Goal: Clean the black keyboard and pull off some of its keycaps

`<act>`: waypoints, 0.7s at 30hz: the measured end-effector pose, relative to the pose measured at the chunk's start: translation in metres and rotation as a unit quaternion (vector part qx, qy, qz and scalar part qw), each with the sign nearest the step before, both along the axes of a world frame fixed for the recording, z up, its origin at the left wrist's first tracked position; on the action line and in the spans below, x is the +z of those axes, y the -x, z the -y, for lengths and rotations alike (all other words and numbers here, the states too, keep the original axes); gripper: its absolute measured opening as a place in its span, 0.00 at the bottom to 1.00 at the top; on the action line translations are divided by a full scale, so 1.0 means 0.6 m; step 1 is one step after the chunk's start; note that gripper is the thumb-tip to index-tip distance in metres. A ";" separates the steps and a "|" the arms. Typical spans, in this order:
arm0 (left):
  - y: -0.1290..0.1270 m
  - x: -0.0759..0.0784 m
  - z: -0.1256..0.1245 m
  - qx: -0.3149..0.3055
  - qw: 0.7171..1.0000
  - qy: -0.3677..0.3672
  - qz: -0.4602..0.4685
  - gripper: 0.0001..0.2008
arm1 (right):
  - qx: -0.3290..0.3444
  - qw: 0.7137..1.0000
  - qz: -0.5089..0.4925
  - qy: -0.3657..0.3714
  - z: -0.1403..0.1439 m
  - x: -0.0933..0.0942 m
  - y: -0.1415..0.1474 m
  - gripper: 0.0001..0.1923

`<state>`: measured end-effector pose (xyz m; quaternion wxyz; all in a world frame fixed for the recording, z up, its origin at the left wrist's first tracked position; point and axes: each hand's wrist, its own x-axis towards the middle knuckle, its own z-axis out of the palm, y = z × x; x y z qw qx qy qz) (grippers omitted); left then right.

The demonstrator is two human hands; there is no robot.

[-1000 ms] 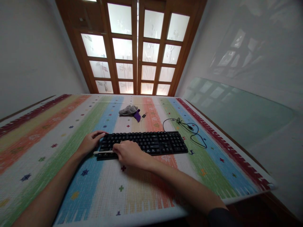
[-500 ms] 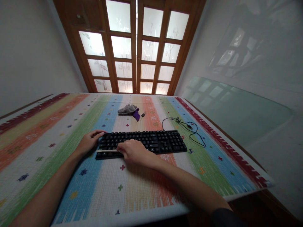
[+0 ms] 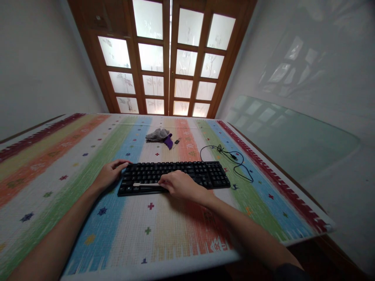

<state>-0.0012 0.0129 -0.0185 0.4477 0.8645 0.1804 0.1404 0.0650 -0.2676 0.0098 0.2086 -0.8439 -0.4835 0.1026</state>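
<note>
A black keyboard (image 3: 205, 180) lies flat on the striped tablecloth in front of me. My left hand (image 3: 110, 173) grips its left end, with the fingers at the far left corner and the thumb side along the edge. Over the lower middle keys is my right hand (image 3: 178, 184), closed round a slim white stick like a toothbrush (image 3: 146, 184). The stick points left along the lower key rows, its slightly wider tip near the left end. My right fingers hide the other end of the stick and some keys.
Behind the keyboard lie a grey cloth (image 3: 158, 135) with a purple piece (image 3: 168, 141) and a small black object (image 3: 177, 142). The keyboard's black cable (image 3: 243, 164) loops on the right. Walls flank the table (image 3: 123, 230); glazed wooden doors (image 3: 170, 78) stand beyond it.
My right hand has slid to the right along the lower keys with the white stick. My left hand stays at the keyboard's left end.
</note>
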 end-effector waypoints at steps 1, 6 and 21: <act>0.000 0.000 0.000 0.001 1.000 -0.001 0.000 0.25 | -0.003 1.000 -0.002 -0.001 0.005 0.000 -0.001 0.10; 0.000 -0.001 0.001 0.001 1.000 0.005 -0.006 0.25 | -0.009 1.000 -0.006 -0.005 0.030 -0.003 -0.010 0.10; -0.002 -0.005 -0.002 0.001 1.000 0.007 -0.005 0.24 | -0.019 1.000 -0.021 -0.006 0.095 -0.001 -0.039 0.10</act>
